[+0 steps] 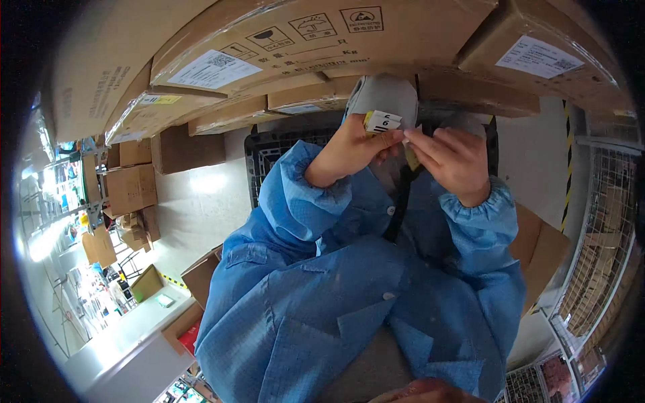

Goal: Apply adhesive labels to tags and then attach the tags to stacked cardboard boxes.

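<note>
In front of my chest, my left hand is closed around a small yellow and white label pad with dark print. The thumb presses over its lower edge. My right hand is closed beside it, thumb and fingers pinched together close to the left fingertips. Something small and pale shows at that pinch, too small to name. Just below, between the hands, hangs a yellowish strip. Both arms are in blue work-coat sleeves with gathered cuffs.
Large cardboard cartons with printed labels stand stacked ahead of me, and a black plastic pallet lies beneath them. More boxes sit at the left. A wire mesh cage runs along the right, beside a yellow-black floor stripe.
</note>
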A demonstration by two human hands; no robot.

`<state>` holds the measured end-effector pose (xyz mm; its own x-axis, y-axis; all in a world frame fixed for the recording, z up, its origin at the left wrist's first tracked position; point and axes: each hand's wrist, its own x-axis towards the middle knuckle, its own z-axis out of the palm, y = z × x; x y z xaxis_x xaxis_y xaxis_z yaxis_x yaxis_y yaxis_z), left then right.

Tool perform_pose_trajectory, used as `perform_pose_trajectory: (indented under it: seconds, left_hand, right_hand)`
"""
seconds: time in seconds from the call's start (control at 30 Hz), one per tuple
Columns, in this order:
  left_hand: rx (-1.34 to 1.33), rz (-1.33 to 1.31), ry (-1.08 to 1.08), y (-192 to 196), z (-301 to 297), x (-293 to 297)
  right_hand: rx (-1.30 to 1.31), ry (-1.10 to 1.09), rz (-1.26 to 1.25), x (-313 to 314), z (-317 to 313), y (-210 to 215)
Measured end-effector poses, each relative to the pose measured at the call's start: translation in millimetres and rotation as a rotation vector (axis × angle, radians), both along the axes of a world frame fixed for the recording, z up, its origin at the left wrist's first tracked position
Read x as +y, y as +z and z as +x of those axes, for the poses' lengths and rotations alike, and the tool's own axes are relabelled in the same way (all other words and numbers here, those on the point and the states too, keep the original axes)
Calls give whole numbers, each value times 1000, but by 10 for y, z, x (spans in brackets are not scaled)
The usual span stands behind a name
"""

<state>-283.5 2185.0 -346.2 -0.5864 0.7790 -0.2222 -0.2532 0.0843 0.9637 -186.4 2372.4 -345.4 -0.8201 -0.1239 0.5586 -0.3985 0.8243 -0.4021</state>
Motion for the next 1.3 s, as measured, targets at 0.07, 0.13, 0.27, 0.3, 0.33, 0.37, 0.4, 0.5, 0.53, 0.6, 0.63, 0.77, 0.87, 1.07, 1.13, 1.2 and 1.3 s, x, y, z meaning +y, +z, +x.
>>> perform_pose_trajectory:
  seconds: [0.07,0.13,0.27,0.3,0.33,0.37,0.4,0.5,0.53,0.6,0.63,0.77,0.87,1.07,1.13,1.2,1.3]
  left_hand:
    - [-1,-12,4,10,-15,-15]
    - [-18,-72,-29,-9,-27,-63]
    - [-52,-105,-18,-38,-22,-102]
    - [-71,-68,6,-37,-24,-105]
    - [-89,-32,29,-44,-23,-113]
    - [-96,-36,32,-76,-15,-138]
    - [-83,-55,12,-121,-24,-166]
    - [-70,-66,-20,-204,-55,-231]
    - [-67,-57,-38,-227,-71,-238]
    - [-55,-73,-30,-270,-87,-236]
    - [-38,-86,-22,-286,-78,-241]
    - [-46,-117,-36,-287,-77,-283]
    - [-18,-170,-14,-268,-90,-272]
    - [628,-275,216,-452,-316,-290]
    - [623,-336,287,-440,-311,-285]
    - [671,-337,310,-480,-308,-266]
    - [693,-332,350,-480,-299,-251]
  right_hand:
    - [78,69,37,13,-24,-17]
    - [64,94,50,0,-37,24]
    - [87,106,82,-64,-100,-17]
    - [80,108,78,-75,-120,-41]
    - [3,133,30,-84,-141,-66]
    - [-73,158,-18,-103,-144,-85]
    - [-76,160,-18,-130,-153,-90]
    - [-81,168,-63,-188,-174,-120]
    - [-70,151,-14,-184,-176,-139]
    - [-65,128,30,-192,-177,-165]
    - [-30,152,63,-197,-192,-176]
    - [-75,191,69,-196,-232,-242]
    - [-91,186,46,-217,-254,-226]
    - [-220,100,-128,-109,-121,-188]
    - [-244,79,-192,-87,-65,-129]
    - [-270,56,-249,-36,-14,-94]
    - [-346,53,-287,-5,84,50]
